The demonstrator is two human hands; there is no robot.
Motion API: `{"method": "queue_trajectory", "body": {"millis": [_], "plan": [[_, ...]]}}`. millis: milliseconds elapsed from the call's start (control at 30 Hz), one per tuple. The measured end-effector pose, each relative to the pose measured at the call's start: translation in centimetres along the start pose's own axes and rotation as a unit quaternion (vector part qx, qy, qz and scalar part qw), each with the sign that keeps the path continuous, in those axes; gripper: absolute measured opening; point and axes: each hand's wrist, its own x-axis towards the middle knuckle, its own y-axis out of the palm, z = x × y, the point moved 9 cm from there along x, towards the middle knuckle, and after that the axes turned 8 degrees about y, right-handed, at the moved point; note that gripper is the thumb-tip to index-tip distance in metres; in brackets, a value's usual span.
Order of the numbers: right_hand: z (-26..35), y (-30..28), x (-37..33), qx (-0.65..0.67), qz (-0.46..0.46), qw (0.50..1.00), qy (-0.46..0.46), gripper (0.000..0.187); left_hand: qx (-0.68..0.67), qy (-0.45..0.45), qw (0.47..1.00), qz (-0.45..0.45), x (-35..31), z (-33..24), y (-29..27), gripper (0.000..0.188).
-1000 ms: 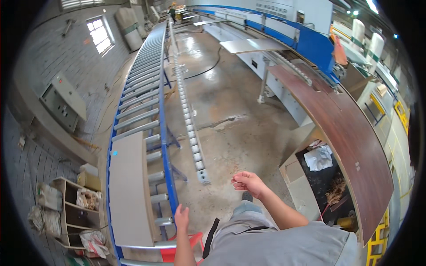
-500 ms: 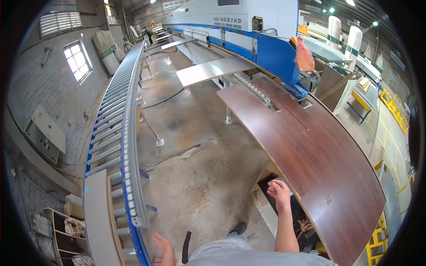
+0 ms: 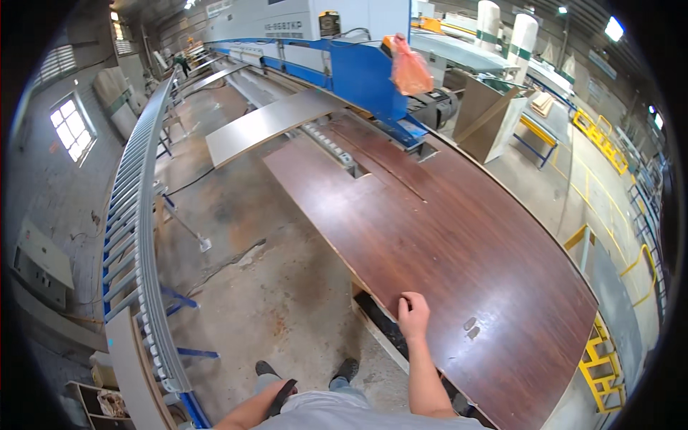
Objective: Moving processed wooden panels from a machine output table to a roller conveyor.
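My right hand [image 3: 413, 316] is over the near-left edge of a long brown wood-grain tabletop [image 3: 459, 251]. Its fingers are curled in, and I see nothing in them. Whether it touches the surface I cannot tell. My left hand [image 3: 275, 391] is low in front of my waist. A dark strap-like strip [image 3: 282, 400] crosses it and hides most of its fingers, so its grip does not show. Two small dark flat pieces or marks [image 3: 471, 328] are on the tabletop to the right of my right hand.
A roller conveyor [image 3: 136, 236] runs along the left, with a grey-brown board [image 3: 132, 365] on its near end. Ahead, a pale panel [image 3: 265, 125] lies across the feed of a large blue and white machine [image 3: 365, 79]. An orange plastic bag [image 3: 411, 68] hangs there. Yellow racks stand right.
My view has swung right and toward the brown tabletop. My right hand has come from beside its edge to over it. My left hand has moved in from the conveyor to my waist.
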Motion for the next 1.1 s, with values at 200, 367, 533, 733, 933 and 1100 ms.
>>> {"method": "queue_trajectory", "body": {"millis": [200,367,533,733,933,1100], "plan": [[-0.5,-0.6,-0.2,0.021,0.012,1.0,0.005,0.013,0.068,-0.088,0.986,-0.121,-2.6,-5.5,-7.0,0.031],[0.2,-0.7,0.0,0.003,0.007,1.0,-0.009,0.013,0.016,-0.103,0.994,-0.041,1.4,-1.3,-4.2,0.034],[0.2,0.0,-0.1,-0.012,0.005,1.0,-0.001,0.012,-0.292,-0.101,0.95,0.042,4.3,-0.2,0.3,0.038],[-0.1,0.3,-0.2,-0.039,-0.006,0.999,0.013,0.013,-0.142,0.065,0.987,-0.046,3.6,-3.2,-6.7,0.034],[0.7,1.0,-0.5,-0.083,-0.038,0.996,-0.015,0.011,-0.253,0.002,0.924,-0.288,-2.9,3.1,-15.4,0.033],[2.3,1.6,-0.3,-0.139,-0.069,0.988,-0.025,0.01,-0.382,-0.076,0.842,-0.374,-5.8,12.2,-17.3,0.028]]}}
